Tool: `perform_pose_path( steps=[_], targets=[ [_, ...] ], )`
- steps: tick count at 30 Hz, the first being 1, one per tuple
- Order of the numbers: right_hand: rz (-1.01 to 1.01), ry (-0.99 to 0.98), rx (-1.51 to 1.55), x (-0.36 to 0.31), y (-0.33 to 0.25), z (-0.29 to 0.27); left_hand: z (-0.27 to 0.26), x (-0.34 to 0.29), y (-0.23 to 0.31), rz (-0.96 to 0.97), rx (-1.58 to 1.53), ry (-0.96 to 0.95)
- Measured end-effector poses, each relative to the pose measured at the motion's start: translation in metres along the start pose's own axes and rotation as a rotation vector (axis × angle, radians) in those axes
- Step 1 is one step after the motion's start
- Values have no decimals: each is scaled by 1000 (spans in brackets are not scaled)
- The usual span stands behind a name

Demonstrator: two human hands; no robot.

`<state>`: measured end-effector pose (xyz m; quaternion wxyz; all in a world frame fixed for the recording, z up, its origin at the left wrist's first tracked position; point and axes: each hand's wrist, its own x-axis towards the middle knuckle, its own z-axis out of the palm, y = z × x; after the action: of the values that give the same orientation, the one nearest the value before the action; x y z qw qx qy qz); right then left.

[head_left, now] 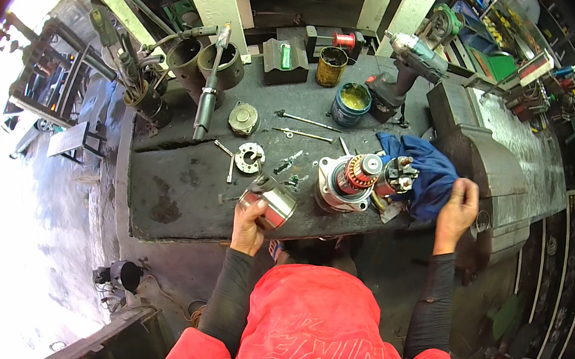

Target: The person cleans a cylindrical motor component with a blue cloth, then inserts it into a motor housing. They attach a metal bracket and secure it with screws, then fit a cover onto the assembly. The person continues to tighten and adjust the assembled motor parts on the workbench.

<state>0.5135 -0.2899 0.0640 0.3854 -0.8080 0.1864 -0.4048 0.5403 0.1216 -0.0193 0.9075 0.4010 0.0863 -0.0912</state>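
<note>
A: Head view. Left hand?
B: Left hand [248, 232] grasps a shiny metal cylinder [276, 207], thumb across its side. It's over the near edge of the surface [183, 169], left of middle; can't tell if the cylinder touches down.

A: Right hand?
B: Right hand [457, 216] is raised, fingers bunched and pointing up, just beside the crumpled blue cloth [441, 174] at the surface's right end. Can't tell if anything is pinched, or if it touches the cloth.

A: Between the hands?
B: Copper-and-red armature [359, 173], upright in a pale flanged housing [336, 199], by the near edge. Small cylindrical part with terminals [398, 174] sits between that and the cloth.

A: Left half?
B: Ring-shaped part [248, 167] just beyond the cylinder, round metal cap [243, 118] farther from the near edge. Two thin rods, one [313, 121] behind the other [302, 135], lie mid-surface, roughly parallel to the far edge.

A: Far side?
B: Yellow-brown can [331, 69] close to the far edge, blue can [350, 108] nearer in, open, yellowish stuff inside. Power driver [405, 68] stands toward the far right corner. Dark metal block [273, 69] at the far edge, left of the cans.
</note>
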Motion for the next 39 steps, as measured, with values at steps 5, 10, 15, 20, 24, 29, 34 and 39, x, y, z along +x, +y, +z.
perform_pose_path(
  steps=[5, 10, 15, 20, 24, 29, 34, 39],
  targets=[
    [87, 181, 326, 35, -23, -33, -3, -30, 10, -174, -208, -21],
    [342, 150, 1093, 63, -102, -113, 37, -62, 21, -234, -259, -246],
    [524, 246, 1374, -43, -98, -80, 87, -97, 16, -229, -194, -211],
    [401, -311, 1032, -13, -27, -93, 132, -122, -5, -124, -81, -316],
    [72, -512, 692, -45, -70, -137, 174, -142, -34, 60, -50, -169],
    [576, -361, 1066, -119, -97, -104, 231, -160, -70, 139, 512, -6],
    [112, -801, 1004, -91, -37, -107, 274, -188, -99, 203, 542, -228],
    [-252, -364, -84, -132, -64, -143, 286, -172, -100, 27, 434, -83]
  ],
)
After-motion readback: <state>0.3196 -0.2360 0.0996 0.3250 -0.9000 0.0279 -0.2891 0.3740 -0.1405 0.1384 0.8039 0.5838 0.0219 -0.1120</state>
